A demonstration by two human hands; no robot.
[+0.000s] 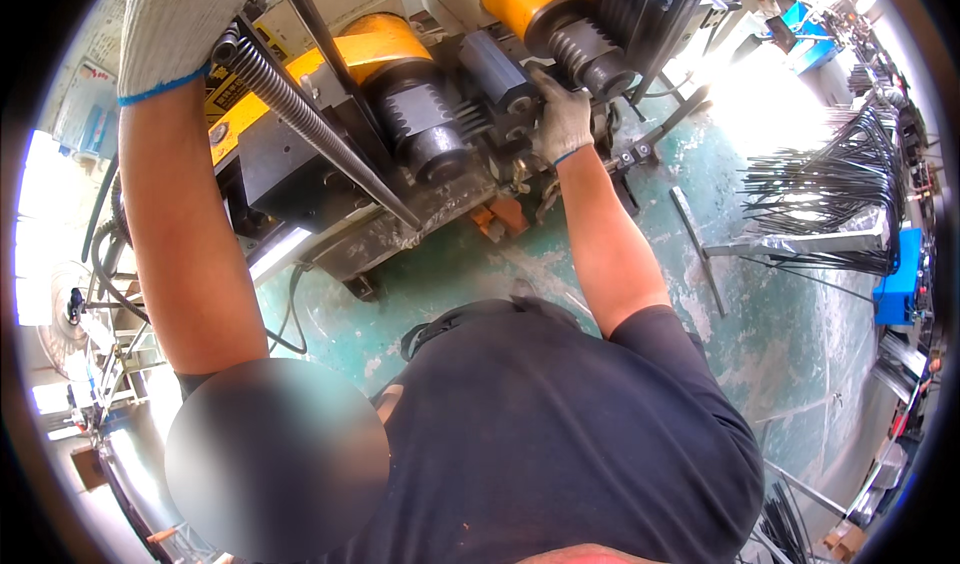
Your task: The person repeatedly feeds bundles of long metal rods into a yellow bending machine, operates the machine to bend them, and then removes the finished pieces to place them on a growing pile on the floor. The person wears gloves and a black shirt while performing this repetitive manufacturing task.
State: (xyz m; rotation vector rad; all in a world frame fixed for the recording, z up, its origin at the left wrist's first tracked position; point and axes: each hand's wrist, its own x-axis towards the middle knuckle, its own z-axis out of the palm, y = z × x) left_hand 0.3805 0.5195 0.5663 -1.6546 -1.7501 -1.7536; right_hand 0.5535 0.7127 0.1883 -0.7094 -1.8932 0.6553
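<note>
My left hand (185,24), in a whitish knit glove with a blue cuff, reaches up at the far left. Its fingers are hidden, so I cannot make out their hold. Beside it slants a steel bar with a coiled or threaded upper length (300,114). My right hand (563,124), in a soiled knit glove, is at the machine's front, against the end of a grey faceted metal block (497,72). A finger stretches along the block; the others bend out of sight around something I cannot make out. On either side of the block sit toothed dark cylinders (418,114) with yellow housings.
Dark upright bars (628,4) stand by the right cylinder. An orange metal piece (498,219) lies low at the machine's base. On the right, bundled thin rods (820,189) rest on a metal stand (800,246) over the worn green floor (740,364). A hose (290,314) hangs at left.
</note>
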